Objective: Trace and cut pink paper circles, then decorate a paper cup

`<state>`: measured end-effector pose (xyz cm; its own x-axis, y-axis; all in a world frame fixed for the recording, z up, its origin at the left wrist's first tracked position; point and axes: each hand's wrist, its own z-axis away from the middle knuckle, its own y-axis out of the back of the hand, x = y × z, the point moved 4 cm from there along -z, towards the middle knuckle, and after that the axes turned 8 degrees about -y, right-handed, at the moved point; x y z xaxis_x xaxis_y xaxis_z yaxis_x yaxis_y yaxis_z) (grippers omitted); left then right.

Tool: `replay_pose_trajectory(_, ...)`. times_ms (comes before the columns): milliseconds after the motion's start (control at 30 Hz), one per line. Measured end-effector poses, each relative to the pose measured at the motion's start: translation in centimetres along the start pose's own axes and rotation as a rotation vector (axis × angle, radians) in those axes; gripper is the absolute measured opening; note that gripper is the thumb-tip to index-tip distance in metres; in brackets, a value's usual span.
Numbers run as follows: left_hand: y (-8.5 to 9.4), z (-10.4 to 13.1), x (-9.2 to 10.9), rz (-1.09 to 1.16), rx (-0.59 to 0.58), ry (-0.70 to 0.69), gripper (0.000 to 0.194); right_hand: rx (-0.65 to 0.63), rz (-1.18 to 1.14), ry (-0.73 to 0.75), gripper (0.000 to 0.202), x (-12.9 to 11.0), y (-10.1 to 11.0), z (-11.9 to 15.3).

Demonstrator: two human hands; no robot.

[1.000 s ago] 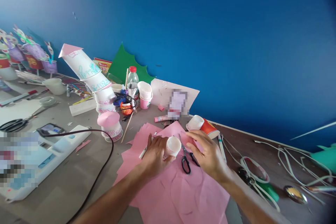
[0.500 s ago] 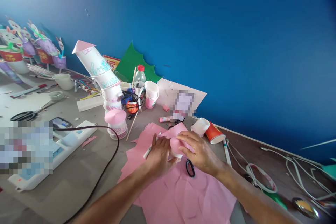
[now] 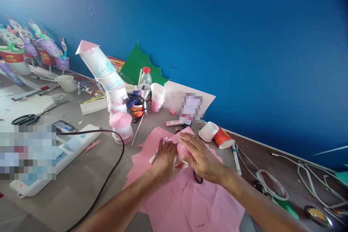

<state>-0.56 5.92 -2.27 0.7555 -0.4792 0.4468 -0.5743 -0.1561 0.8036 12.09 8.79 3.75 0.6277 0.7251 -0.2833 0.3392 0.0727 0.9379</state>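
Observation:
Above the pink paper sheets [image 3: 206,203], my left hand [image 3: 166,159] is wrapped round a small white paper cup [image 3: 181,160], mostly hidden by the fingers. A round pink paper piece, like a shallow cone [image 3: 182,150], sits on top of the cup. My right hand [image 3: 199,156] covers its right side, fingers along the far edge and thumb at the near edge. Beside my left hand lies a white marker pen [image 3: 153,157]. Under my right hand, a black scissors handle [image 3: 198,177] shows in part.
A leaning tower of drawn-on paper cups [image 3: 104,70] stands at left, behind a pink-topped cup [image 3: 121,127]. A dark cable [image 3: 108,174] loops past a white power strip [image 3: 38,174]. Glue stick [image 3: 174,123], white cup [image 3: 208,131] and red cup [image 3: 223,138] lie beyond my hands.
My right hand has slid slightly left and flattened over the pink piece, covering more of it and the scissors handle. My left hand keeps its hold on the cup.

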Motion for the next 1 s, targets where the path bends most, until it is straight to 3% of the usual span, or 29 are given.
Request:
replay_pose_trajectory(133,-0.1,0.1,-0.2,-0.020,-0.011,0.000,0.017,-0.070,0.030,-0.020,0.051,-0.2,-0.6,0.6)
replay_pose_trajectory(433,-0.4,0.1,-0.4,-0.006,-0.016,-0.017,0.029,-0.004,0.037,0.014,0.051,-0.5,-1.0,1.6)
replay_pose_trajectory(567,-0.2,0.0,-0.3,0.030,-0.013,-0.005,0.041,0.130,0.006,0.023,0.067,-0.3,0.6,1.7)
replay_pose_trajectory(733,-0.1,0.0,-0.2,0.083,0.022,-0.014,0.049,0.306,-0.029,-0.056,0.063,-0.3,3.2,0.9)
replay_pose_trajectory(800,-0.3,0.1,-0.3,0.077,0.022,-0.008,0.050,0.314,-0.010,-0.098,0.062,-0.3,2.3,0.8)
replay_pose_trajectory(1000,-0.6,0.0,-0.5,-0.036,-0.053,0.003,0.036,0.168,0.148,-0.206,0.070,-0.2,-3.6,1.2)
